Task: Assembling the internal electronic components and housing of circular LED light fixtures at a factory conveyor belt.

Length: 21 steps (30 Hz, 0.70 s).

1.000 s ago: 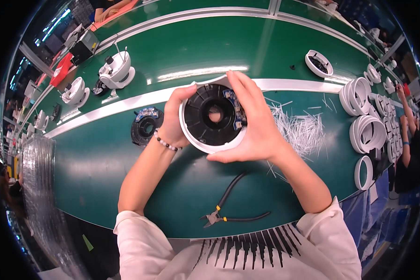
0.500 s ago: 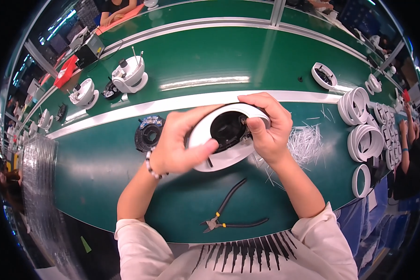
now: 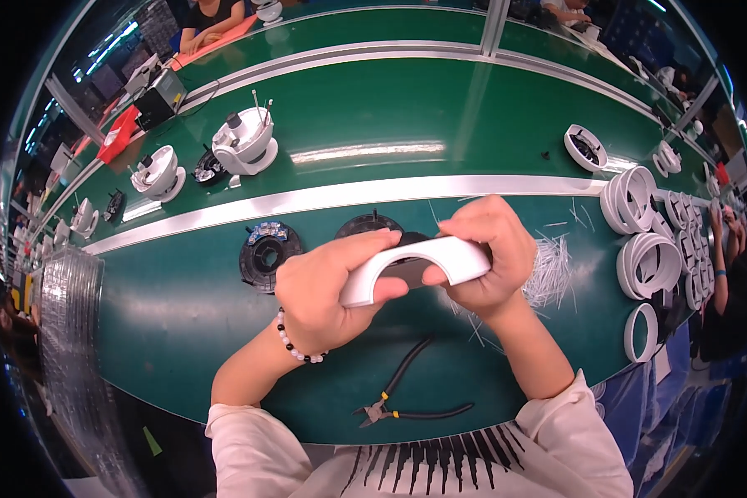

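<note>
A white curved plastic housing (image 3: 463,259) with an arched cut-out is held between both hands over the green mat. My left hand (image 3: 330,282) grips its left end, thumb at the edge of the arch. My right hand (image 3: 496,253) is closed on the right end, thumb inside the opening. Dark material shows within the arch; what it belongs to is unclear. Just behind my left hand lies a round black part (image 3: 367,222), partly covered by the hand. To its left rests a black ring-shaped part (image 3: 268,256) with a blue circuit board on it.
Diagonal cutters (image 3: 383,407) with dark handles lie near the front edge. Thin white strips (image 3: 554,274) are piled right of my right hand. Stacked white rings (image 3: 649,259) stand at the right. White assemblies (image 3: 247,141) sit beyond the pale rail (image 3: 307,202). Other people work nearby.
The white housing has been tipped, so its wide dark opening now appears as an arch edge-on. Both hands turned with it. The round black part behind has come into sight.
</note>
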Available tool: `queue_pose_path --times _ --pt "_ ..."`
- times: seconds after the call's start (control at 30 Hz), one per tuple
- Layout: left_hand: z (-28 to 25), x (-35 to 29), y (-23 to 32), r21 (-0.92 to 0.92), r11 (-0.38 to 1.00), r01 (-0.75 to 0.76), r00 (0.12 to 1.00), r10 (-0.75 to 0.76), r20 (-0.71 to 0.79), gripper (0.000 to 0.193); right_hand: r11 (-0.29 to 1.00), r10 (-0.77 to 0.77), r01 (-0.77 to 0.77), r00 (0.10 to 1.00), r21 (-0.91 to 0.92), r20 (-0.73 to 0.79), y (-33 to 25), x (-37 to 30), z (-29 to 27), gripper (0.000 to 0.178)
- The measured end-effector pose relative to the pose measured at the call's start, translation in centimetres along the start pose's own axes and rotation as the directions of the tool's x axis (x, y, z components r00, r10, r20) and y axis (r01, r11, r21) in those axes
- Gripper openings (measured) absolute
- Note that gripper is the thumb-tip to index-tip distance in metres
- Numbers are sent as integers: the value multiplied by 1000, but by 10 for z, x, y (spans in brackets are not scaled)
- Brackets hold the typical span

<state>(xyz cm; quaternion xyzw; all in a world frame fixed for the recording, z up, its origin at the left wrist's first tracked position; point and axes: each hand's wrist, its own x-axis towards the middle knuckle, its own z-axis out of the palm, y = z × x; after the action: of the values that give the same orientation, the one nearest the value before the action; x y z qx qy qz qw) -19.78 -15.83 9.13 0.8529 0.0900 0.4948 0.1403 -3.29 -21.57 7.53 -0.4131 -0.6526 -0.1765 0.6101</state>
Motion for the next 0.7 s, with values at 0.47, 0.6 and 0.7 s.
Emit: queue_pose_path --times 0.47,0.6,0.7 --pt "25 3 -21 -704 -399 587 553 -438 709 62 539 754 -790 607 292 250 30 -3 3 20" --pt "39 -17 -37 -685 -579 443 635 -336 695 69 603 735 -774 633 195 242 21 -3 8 24" --pt "41 -14 -36 -678 -573 460 557 -409 723 69 842 538 -528 810 -109 233 18 1 3 47"
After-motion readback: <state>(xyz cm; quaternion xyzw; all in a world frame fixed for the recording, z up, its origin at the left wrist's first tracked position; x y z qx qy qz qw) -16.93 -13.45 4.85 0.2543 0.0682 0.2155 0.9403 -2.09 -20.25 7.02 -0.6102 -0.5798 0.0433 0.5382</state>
